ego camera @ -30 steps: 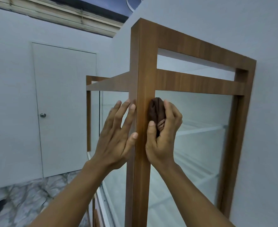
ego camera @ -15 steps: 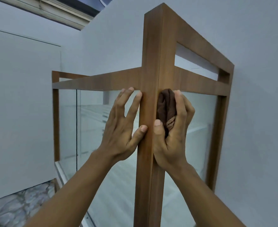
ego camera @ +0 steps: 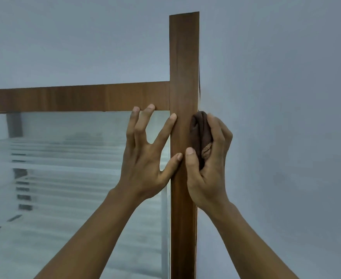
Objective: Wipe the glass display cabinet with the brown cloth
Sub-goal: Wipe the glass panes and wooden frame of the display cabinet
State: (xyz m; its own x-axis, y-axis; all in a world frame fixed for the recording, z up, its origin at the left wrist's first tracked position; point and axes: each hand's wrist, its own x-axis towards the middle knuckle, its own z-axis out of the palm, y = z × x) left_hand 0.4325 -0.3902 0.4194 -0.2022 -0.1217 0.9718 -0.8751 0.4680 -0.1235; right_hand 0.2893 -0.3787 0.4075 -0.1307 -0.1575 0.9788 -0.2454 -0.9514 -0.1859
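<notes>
A plain pale grey wall [ego camera: 276,97] fills the background.

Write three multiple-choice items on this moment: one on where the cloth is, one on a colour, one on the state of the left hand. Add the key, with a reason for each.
1. Where is the brown cloth?
A. Bunched in the right hand, beside the upright post
B. Draped over the top rail
C. Lying on a shelf

2. What colour is the upright post?
A. White
B. Black
C. Wood brown

3. The left hand is:
A. Clenched in a fist
B. Open, fingers spread, touching the upright post
C. Holding the cloth

Key: A, the right hand's fingers and thumb curl round the cloth at the post's right edge; C, brown wood grain shows; B, its thumb and forefinger rest on the post.
</notes>
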